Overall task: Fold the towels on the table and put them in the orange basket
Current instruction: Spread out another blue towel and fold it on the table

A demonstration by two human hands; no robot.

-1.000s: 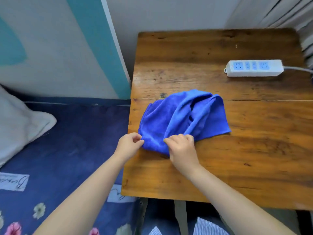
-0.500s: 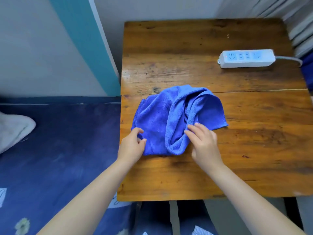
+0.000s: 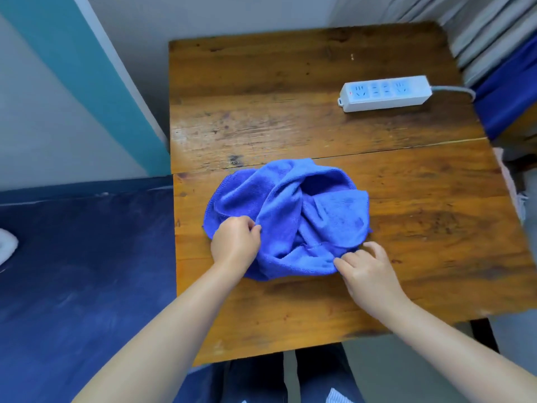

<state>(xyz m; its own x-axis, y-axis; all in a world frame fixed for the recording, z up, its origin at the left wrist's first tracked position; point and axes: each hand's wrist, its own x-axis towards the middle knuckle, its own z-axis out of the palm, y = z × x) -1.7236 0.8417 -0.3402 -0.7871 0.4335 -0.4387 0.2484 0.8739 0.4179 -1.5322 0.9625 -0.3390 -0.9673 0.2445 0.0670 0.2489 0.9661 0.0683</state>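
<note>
- Bare forearms reach in from the near edge over the wooden desk (image 3: pixel 290 309).
- Right hand (image 3: pixel 367 274) rests at the near right hem of the blue microfibre towel (image 3: pixel 290 216); its fingers (image 3: pixel 343 261) pinch the hem at the edge.
- Left hand (image 3: pixel 234 242) lies on the towel's near left part, its fingers curled closed on a fold of cloth.
- Crumpled and unfolded, the towel sits on the desk's near half, towards the left edge, just before the seam between the boards.
- Dark blue bed (image 3: pixel 87 271) lies to the left of the desk.
- White power strip (image 3: pixel 385 93), its cable running off to the right, lies well beyond the towel at the far right.
</note>
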